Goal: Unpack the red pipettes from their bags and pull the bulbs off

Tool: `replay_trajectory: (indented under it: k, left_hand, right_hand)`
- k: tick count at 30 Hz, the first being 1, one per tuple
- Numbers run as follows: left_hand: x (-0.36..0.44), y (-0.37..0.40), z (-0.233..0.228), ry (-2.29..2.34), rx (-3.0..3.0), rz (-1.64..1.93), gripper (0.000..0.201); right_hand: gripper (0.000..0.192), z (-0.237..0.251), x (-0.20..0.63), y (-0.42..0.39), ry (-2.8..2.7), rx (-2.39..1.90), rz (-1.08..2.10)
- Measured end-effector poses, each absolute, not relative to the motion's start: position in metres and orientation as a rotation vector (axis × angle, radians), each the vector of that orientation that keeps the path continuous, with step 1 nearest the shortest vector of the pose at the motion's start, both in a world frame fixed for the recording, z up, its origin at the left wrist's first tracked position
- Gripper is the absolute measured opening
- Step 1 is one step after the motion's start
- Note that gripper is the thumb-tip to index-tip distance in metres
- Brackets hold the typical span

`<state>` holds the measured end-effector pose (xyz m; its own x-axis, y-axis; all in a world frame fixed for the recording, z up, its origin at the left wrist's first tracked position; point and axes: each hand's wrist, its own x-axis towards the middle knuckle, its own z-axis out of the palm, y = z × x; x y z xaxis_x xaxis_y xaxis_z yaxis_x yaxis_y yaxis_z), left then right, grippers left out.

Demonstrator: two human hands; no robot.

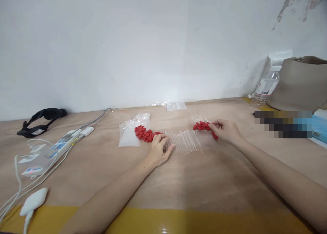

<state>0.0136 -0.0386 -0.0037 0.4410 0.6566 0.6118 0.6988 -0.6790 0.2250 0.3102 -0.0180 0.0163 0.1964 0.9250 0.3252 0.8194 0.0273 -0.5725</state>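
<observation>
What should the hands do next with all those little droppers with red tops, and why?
Probably push them together into one tidy bunch. The droppers lie fanned out in a curved row on the table, with the left hand at one end and the right hand at the other, so both are placed to gather them.

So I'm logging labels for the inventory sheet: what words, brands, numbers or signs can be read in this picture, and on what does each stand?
None can be read.
Water bottle: a label with red and dark print, too small to read.
Power strip: blue and red markings, too blurred to read.
Black strap: a white tag, print illegible.
Blue packet: partly masked by pixelation; a pale mark at its edge, not legible.
Droppers between left hand and right hand: no print.
</observation>
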Motion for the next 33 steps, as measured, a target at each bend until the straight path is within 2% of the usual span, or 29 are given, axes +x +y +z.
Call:
replay_trajectory:
  k: [5, 12, 16, 19, 22, 26, 33]
  left_hand:
    - [0.010, -0.039, -0.002, -1.233, -2.563, -1.055, 0.022]
    - [0.009, -0.039, -0.001, -1.243, -2.541, -1.012, 0.020]
    - [0.009, -0.039, -0.001, -1.236, -2.535, -1.018, 0.021]
    - [0.008, -0.039, 0.000, -1.212, -2.532, -1.033, 0.023]
    - [0.009, -0.040, 0.002, -1.149, -2.503, -1.042, 0.031]
    - [0.013, -0.043, 0.005, -0.965, -2.437, -0.990, 0.039]
    - [0.015, -0.048, 0.005, -0.682, -2.478, -0.873, 0.021]
  right_hand:
    - [0.032, 0.036, 0.283, -0.002, -1.669, -1.987, 0.031]
    - [0.023, 0.040, 0.269, 0.013, -1.628, -2.131, 0.056]
    - [0.025, 0.048, 0.274, 0.016, -1.449, -2.117, 0.135]
    - [0.032, 0.052, 0.276, 0.007, -1.379, -1.936, 0.376]
    - [0.036, 0.044, 0.270, -0.014, -1.490, -1.562, 0.549]
    - [0.030, 0.016, 0.252, -0.050, -1.761, -1.245, 0.469]
    - [0.019, -0.007, 0.233, -0.076, -2.066, -1.039, 0.266]
